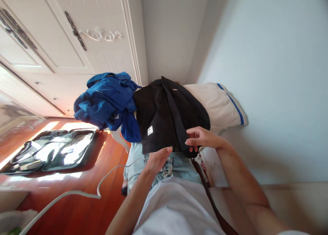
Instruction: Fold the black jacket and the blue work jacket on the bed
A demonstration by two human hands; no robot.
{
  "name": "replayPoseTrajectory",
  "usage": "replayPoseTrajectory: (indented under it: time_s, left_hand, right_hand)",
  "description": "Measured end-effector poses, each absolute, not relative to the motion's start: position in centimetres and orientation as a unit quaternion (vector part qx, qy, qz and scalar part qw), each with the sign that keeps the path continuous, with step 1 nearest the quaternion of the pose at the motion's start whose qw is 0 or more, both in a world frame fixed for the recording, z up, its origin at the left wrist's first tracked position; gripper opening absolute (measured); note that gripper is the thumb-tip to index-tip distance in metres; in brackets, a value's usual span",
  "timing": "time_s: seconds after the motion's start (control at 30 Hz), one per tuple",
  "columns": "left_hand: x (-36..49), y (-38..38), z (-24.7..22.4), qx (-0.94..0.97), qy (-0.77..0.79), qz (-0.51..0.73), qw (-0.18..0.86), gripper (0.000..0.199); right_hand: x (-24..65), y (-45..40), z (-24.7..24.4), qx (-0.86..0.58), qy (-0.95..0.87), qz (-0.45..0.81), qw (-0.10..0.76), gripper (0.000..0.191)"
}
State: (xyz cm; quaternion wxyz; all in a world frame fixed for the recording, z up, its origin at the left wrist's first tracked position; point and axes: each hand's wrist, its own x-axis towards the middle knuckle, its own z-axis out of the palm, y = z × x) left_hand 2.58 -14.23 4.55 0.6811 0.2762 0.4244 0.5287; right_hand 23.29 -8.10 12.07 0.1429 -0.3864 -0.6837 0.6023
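Note:
A black garment point(156, 115) with a white label near its lower left lies spread in front of me, its front edges running down the middle. My left hand point(160, 158) is at the bottom hem, thumb on top and the other fingers hidden under the cloth. My right hand point(196, 138) pinches the garment's right front edge near the bottom, fingers curled. To the left lies a crumpled blue garment point(107, 98), touching the black one. A cream cloth item point(212, 105) with a blue stripe sticks out on the right, partly under the black garment.
An open suitcase point(69, 149) rests on the reddish wooden floor point(87, 201) at the left. A white cable point(74, 193) runs from the lower left toward my lap. White cabinets point(102, 19) stand behind, and a pale wall point(276, 74) is at the right.

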Motion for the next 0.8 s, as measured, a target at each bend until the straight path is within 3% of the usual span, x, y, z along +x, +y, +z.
replayPoseTrajectory:
  time_s: [0.17,0.33,0.57,0.8]
  left_hand:
    - [3.3,-15.4,5.1,0.306,0.349,0.584,0.666,0.031]
    - [2.7,-16.0,5.6,0.373,0.407,0.545,0.631,0.031]
    - [2.8,-16.1,6.1,0.397,0.458,0.526,0.597,0.042]
    - [2.8,-16.5,7.5,0.444,0.503,0.517,0.532,0.033]
  right_hand:
    - [23.2,-11.6,10.9,-0.437,-0.657,0.554,0.265,0.042]
    - [22.7,-12.6,9.0,-0.497,-0.603,0.481,0.399,0.047]
    - [20.3,-13.0,7.9,-0.5,-0.548,0.475,0.473,0.041]
    - [19.0,-13.9,7.0,-0.501,-0.553,0.42,0.517,0.034]
